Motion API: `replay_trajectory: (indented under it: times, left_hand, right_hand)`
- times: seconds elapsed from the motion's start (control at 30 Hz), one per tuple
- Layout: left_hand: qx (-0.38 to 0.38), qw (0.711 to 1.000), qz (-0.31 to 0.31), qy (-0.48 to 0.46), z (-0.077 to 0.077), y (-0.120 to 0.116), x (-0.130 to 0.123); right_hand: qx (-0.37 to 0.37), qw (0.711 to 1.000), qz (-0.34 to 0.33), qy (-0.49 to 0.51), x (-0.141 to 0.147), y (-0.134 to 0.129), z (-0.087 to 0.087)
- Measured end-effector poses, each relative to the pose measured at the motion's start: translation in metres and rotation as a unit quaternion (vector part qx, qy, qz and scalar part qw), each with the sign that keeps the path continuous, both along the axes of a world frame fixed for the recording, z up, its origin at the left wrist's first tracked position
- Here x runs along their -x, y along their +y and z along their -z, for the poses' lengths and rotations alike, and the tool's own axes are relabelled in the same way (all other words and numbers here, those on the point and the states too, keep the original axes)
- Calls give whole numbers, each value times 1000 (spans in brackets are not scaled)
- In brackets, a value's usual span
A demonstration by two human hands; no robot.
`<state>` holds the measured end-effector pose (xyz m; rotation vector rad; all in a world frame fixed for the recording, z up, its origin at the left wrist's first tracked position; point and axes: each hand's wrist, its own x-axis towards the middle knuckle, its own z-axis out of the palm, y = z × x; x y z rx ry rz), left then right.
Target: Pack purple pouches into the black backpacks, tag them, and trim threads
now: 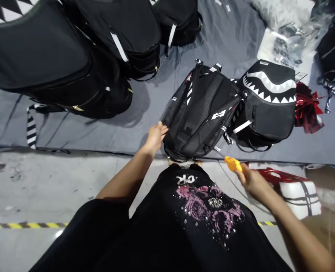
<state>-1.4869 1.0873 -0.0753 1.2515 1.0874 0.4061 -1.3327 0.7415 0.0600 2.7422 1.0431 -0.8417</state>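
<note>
A black backpack (203,113) lies on the grey cloth near the table's front edge, its padded back panel and straps facing up. At its lower left side is my left hand (156,135), fingers stretched out and touching the fabric. My right hand (248,177) is closed around an orange-handled tool (233,164) with a thin tip pointing to the backpack's lower right corner; its exact kind is unclear. A thin grey cord (235,187) hangs below the tool. Right of this backpack, and touching it, lies another black backpack (272,102) with a white zigzag-tooth print.
Several large black backpacks (111,34) stand along the left and back. Clear plastic wrapping (286,41) is heaped at the back right, and red foil (307,107) lies beside the right backpack. Below the table edge (71,149) sits a white strapped bundle (300,198) on the floor.
</note>
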Motion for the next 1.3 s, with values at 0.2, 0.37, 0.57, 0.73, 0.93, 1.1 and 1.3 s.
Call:
replay_trajectory:
  times: [0.2, 0.37, 0.57, 0.73, 0.93, 1.1, 1.3]
  left_hand:
    - [246, 923, 230, -187, 19, 31, -29]
    - [187, 907, 315, -209, 31, 37, -31]
    - [169, 890, 376, -194, 41, 45, -40]
    - [152, 877, 421, -176, 33, 49, -27]
    - [279, 850, 375, -242, 41, 47, -18]
    - [407, 792, 331, -311, 49, 42, -31]
    - [406, 803, 273, -342, 41, 46, -31]
  right_hand:
    - [-15, 995, 78, -64, 83, 35, 76]
    - [-68, 969, 196, -132, 106, 59, 121]
    - [-65, 962, 212, -157, 87, 91, 149]
    - [-69, 960, 227, -150, 82, 90, 142]
    - [-285, 899, 328, 47, 115, 56, 133]
    - [-314, 888, 334, -37, 121, 54, 137]
    - [-289, 897, 322, -96, 145, 56, 122]
